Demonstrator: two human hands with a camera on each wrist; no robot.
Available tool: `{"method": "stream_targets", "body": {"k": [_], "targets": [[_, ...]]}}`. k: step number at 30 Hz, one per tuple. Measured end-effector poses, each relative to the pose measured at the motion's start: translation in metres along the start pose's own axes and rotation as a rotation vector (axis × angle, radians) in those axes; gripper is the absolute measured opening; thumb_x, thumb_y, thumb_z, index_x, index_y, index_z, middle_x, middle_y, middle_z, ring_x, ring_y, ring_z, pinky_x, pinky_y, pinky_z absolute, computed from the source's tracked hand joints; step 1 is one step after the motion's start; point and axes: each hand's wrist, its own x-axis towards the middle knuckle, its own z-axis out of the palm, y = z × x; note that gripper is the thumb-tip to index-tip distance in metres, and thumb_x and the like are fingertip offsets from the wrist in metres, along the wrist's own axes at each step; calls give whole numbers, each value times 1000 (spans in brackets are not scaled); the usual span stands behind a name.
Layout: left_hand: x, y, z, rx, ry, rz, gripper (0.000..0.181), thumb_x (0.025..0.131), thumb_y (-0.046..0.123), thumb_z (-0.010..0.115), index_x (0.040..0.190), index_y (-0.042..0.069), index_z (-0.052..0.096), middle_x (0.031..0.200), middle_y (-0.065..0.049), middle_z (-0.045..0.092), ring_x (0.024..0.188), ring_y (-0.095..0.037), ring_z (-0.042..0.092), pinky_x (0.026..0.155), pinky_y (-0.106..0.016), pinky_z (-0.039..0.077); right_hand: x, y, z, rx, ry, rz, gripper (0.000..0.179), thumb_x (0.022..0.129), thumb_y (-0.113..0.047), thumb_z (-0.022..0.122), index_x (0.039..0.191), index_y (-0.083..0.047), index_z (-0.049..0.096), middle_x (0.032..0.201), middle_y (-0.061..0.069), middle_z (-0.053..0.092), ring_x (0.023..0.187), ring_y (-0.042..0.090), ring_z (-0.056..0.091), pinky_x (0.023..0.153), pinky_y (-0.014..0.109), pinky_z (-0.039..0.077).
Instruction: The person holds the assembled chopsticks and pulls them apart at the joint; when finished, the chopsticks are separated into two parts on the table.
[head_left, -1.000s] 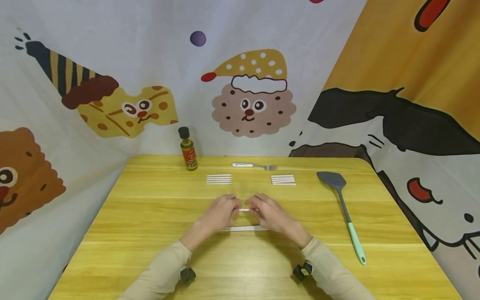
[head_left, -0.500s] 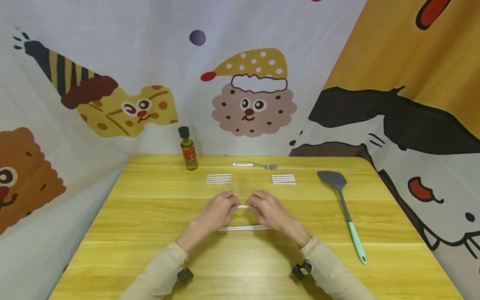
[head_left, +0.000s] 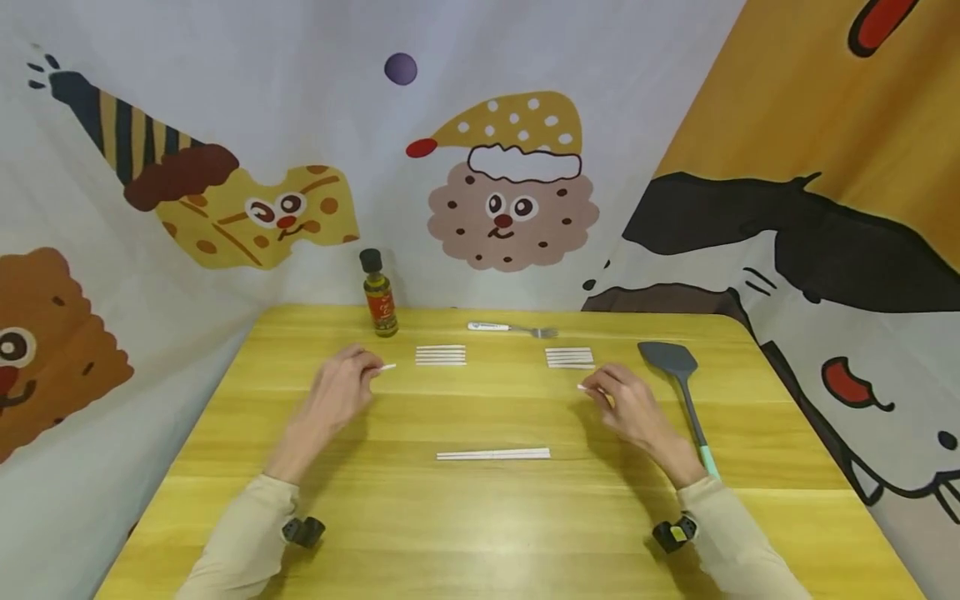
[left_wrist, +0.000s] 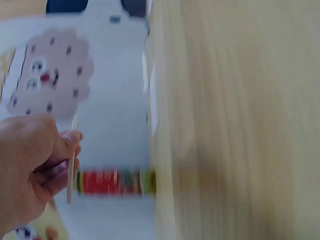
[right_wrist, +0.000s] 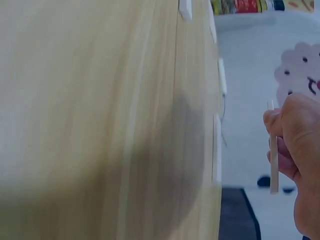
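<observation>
In the head view my left hand (head_left: 343, 385), left of the table's middle, pinches a short pale stick (left_wrist: 72, 170) between thumb and fingers, held above the table. My right hand (head_left: 628, 404) holds a similar short stick (right_wrist: 273, 155), close to the near side of the right row of short white sticks (head_left: 570, 357). Another row of short white sticks (head_left: 441, 356) lies to the right of my left hand. Longer white sticks (head_left: 492, 454) lie side by side between my forearms, nearer to me.
A red-labelled bottle (head_left: 381, 304) stands at the back, just beyond my left hand. A fork (head_left: 513, 330) with a white handle lies along the far edge. A grey spatula (head_left: 670, 358) lies at the right, its handle partly hidden by my right forearm.
My hands were together at the middle, with a white stick showing between them. They have moved far apart, left and right, each with a short stick, and reach farther back.
</observation>
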Motion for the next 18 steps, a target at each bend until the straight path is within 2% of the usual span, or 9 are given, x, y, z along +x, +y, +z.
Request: {"method": "stream_targets", "body": {"k": [2, 4, 8, 14, 18], "targets": [[6, 6, 4, -22, -61, 58, 5, 87, -3, 72, 90, -2, 75, 87, -13, 69, 74, -27, 67, 63, -37, 60, 6, -2, 0, -13, -63, -8, 18, 77, 5, 81, 88, -6, 72, 88, 6, 67, 77, 21, 64, 63, 33, 56], [8, 15, 10, -33, -91, 74, 5, 89, -1, 72, 91, 0, 75, 87, -11, 69, 74, -24, 67, 62, -34, 60, 12, -5, 4, -7, -98, -21, 14, 81, 1, 80, 90, -6, 73, 89, 6, 67, 79, 20, 64, 64, 33, 57], [8, 25, 17, -18, -68, 59, 6, 85, -1, 76, 90, 3, 76, 88, -9, 69, 74, -21, 66, 60, -32, 59, 18, -14, 12, -8, -101, -9, 12, 81, -1, 81, 88, -8, 74, 88, 4, 67, 77, 18, 63, 61, 32, 56], [4, 21, 19, -12, -60, 62, 7, 85, 8, 80, 91, 8, 76, 89, -5, 72, 74, -19, 66, 57, -31, 57, 15, -15, 13, -21, -143, -25, 15, 82, -2, 80, 94, -10, 75, 89, 3, 67, 75, 15, 60, 60, 29, 55], [3, 20, 21, -12, -57, 74, 8, 86, 13, 81, 89, 10, 74, 84, -2, 70, 68, -14, 62, 53, -27, 52, 12, -15, 14, -15, -150, -23, 19, 82, -2, 80, 98, -11, 75, 87, 2, 67, 69, 11, 56, 56, 25, 51]]}}
